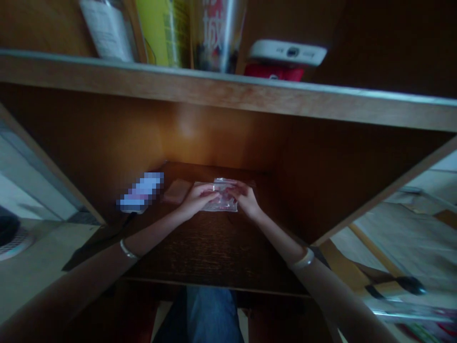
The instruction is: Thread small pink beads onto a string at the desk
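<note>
A small clear plastic zip bag is between my two hands, above the dark wooden desk surface. My left hand grips the bag's left side, thumb and fingers closed on it. On the bag's right side, my right hand pinches the plastic near the top. What lies inside the bag is too blurred to name. Left of my left hand lies a pale, flat, squarish thing, dim and hard to make out.
A phone with a lit, blurred screen and a cable leans at the left. Above my hands runs a shelf edge bearing a white-labelled bottle, a yellow container, a clear cup and a white device. Side panels enclose the desk.
</note>
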A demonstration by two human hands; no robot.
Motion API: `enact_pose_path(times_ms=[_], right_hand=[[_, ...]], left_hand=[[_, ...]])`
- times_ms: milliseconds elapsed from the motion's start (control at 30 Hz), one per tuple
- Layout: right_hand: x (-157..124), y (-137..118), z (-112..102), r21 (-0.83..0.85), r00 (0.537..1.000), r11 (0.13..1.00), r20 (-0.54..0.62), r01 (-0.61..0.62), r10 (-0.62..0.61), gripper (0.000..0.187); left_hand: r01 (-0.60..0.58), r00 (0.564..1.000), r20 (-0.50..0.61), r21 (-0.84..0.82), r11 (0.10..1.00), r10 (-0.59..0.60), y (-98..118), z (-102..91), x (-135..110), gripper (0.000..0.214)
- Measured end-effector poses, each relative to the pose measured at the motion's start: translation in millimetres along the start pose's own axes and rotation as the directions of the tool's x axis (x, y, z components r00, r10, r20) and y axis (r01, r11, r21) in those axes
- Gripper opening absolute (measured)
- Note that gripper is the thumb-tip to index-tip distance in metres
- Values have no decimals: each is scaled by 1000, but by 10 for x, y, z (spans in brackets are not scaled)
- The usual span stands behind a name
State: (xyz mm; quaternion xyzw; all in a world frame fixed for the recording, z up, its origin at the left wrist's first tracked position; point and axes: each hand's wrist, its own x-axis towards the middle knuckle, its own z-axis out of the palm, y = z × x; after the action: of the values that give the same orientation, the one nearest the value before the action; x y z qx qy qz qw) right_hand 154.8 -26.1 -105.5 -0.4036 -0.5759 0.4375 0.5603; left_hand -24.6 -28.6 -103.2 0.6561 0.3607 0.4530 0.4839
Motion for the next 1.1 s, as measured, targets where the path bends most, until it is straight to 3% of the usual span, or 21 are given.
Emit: enact_pose_path(times_ms=[100,167,267,367,433,500,633,800,867,967,1033,1100], right_hand=[[8,-27,-281,-28,1000,999,0,-19,19,29],[6,6,-478,-76,997,997,-71,-34,29,29],[26,134,-716,-210,988,978,-155,-8,-26,28],[74,315,-837,-366,968,930,-238,-16,-77,29],[101,429,-856,-450,934,887,-350,-102,-70,38],[110,513,-843,-503,923,855,-376,-126,-85,45],[65,548,-800,-661,933,749,-297,-47,-203,57],[-46,423,-775,-846,944,532,-205,-39,-257,59],[-80,369,-738,-870,940,491,-202,-44,-275,59],[-106,306,-605,-878,934,478,-194,-28,-301,55],[-108,268,-460,-876,934,482,-177,-5,-312,52],[-105,228,-284,-873,931,486,-150,32,-331,48]], left_hand=[[-21,999,-46,-6,1000,21,-25,335,226,15],[11,999,-46,3,1000,-11,-73,570,378,19],[19,997,-72,156,988,-8,-166,855,548,29],[16,995,-101,243,970,9,-260,1014,612,34],[20,994,-104,283,959,10,-317,1051,606,36],[22,995,-103,327,945,13,-357,1036,580,37],[16,991,-131,406,914,40,-343,835,510,34],[55,964,-250,535,843,96,-170,255,357,29],[157,932,-327,754,638,158,-103,-18,269,30],[317,904,-396,875,366,164,-62,-365,152,33],[395,889,-443,871,291,120,-74,-522,104,33],[413,885,-459,852,322,77,-99,-610,79,32]])
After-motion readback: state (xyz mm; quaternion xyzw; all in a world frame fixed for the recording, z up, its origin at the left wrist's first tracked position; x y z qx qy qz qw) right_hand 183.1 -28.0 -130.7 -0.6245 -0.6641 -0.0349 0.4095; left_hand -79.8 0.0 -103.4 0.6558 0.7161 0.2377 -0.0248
